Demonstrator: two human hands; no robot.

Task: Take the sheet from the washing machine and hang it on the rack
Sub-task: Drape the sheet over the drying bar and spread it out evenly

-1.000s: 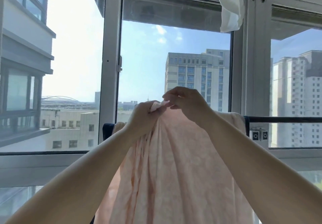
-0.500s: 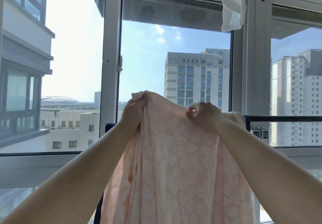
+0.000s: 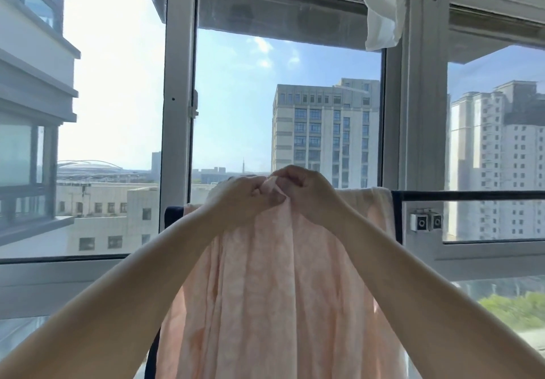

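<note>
A pale pink patterned sheet hangs in long folds in front of me, bunched at its top edge. My left hand and my right hand are raised side by side, both pinching that top edge, knuckles almost touching. Behind the sheet runs the dark bar of the rack, going off to the right at hand height. Part of the sheet lies over the bar behind my right wrist. The rack's dark left post shows beside the cloth.
A large window with grey frames stands just behind the rack. A white cloth hangs from above at the upper right. A small white latch block sits on the frame right of the sheet.
My hands, spread apart along the sheet's top edge half a second ago, have come back together at the middle. The fabric is gathered between them again.
</note>
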